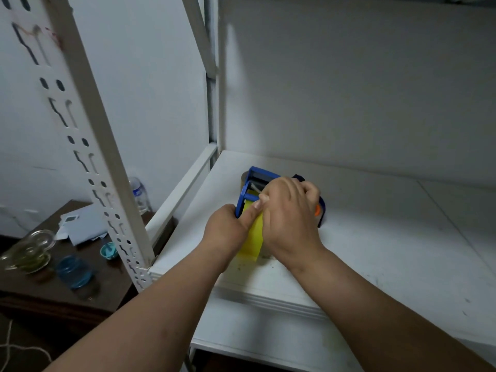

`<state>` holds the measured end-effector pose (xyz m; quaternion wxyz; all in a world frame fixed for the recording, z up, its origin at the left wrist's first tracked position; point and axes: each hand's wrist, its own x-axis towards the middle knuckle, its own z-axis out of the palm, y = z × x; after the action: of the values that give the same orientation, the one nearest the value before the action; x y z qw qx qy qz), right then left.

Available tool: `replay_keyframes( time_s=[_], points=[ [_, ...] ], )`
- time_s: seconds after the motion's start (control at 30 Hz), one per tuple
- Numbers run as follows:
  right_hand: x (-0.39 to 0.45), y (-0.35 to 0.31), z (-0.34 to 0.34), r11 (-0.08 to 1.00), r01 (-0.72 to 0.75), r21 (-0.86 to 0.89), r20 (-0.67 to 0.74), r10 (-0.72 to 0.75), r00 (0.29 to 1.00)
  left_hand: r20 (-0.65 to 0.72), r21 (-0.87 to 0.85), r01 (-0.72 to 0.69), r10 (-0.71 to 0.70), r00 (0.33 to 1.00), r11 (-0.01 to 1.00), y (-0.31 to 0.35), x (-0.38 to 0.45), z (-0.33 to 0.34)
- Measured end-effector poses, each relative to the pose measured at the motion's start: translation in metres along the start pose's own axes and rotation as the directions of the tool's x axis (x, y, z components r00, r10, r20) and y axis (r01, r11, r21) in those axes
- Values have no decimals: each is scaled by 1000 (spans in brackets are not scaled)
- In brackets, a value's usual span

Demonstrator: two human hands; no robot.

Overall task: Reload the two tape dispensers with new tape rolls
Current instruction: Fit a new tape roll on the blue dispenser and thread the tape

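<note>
We have the blue tape dispenser (253, 187) resting on the white shelf (375, 237), near its left rear corner, with a strip of yellow tape (253, 237) running from it toward us. Our left hand (228, 229) closes its grip on the dispenser's near left side, thumb pressed against the frame, while our right hand (288, 218) covers the top, its fingers curled down on the tape; whether they pinch the tape end or only press it flat we cannot tell. Something orange (317, 209) shows under the right hand, likely the roll's hub. The step looks like threading the tape through the front of the dispenser, and to do it well we should keep the frame steady with the left hand and draw the strip straight, without letting it twist or stick to itself. The shelf's front edge lies close below our wrists, and the upright post (107, 167) stands to the left, so open room lies to the right, where the shelf is bare. A second dispenser is not clearly visible.
</note>
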<state>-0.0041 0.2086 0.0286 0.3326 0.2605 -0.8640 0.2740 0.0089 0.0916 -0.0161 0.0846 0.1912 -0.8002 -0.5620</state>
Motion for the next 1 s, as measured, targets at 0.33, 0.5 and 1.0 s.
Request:
replay_keyframes(
  time_s=[0.33,0.5,1.0],
  points=[
    [3,-5,4,993,93,-76,47,-90,995,28,111,-24,21,999,994,6,17,-3],
    [5,-15,4,984,178,-10,166,-174,971,30,99,-9,6,1000,995,7,30,-9],
    [65,15,-6,989,-145,9,-112,145,983,246,-131,52,-18,969,990,-4,29,-26]
  ],
)
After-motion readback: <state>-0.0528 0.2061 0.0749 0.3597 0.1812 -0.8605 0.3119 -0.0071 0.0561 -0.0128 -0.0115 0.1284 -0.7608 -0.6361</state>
